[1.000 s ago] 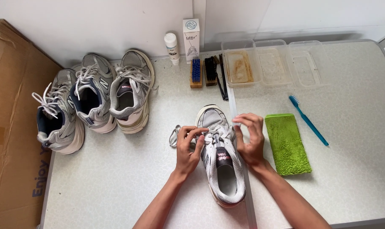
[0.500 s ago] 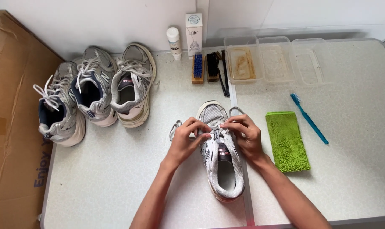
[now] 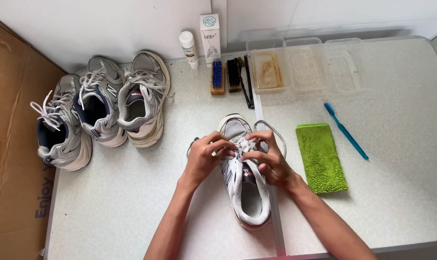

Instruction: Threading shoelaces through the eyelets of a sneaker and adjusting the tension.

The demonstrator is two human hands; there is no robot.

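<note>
A grey and white sneaker lies on the white table, toe pointing away from me. My left hand pinches its white lace at the eyelets near the toe. From the other side my right hand grips the lace at the same spot. A loop of lace curls out to the right of the toe, and another bit shows left of my left hand.
Three more grey sneakers stand at the back left beside a cardboard box. Brushes, a small white bottle, a carton and clear tubs line the back. A green cloth and blue toothbrush lie right.
Both hands have stayed on the laces near the toe, with the fingers shifting slightly. The lace loop at the right of the toe has grown larger.
</note>
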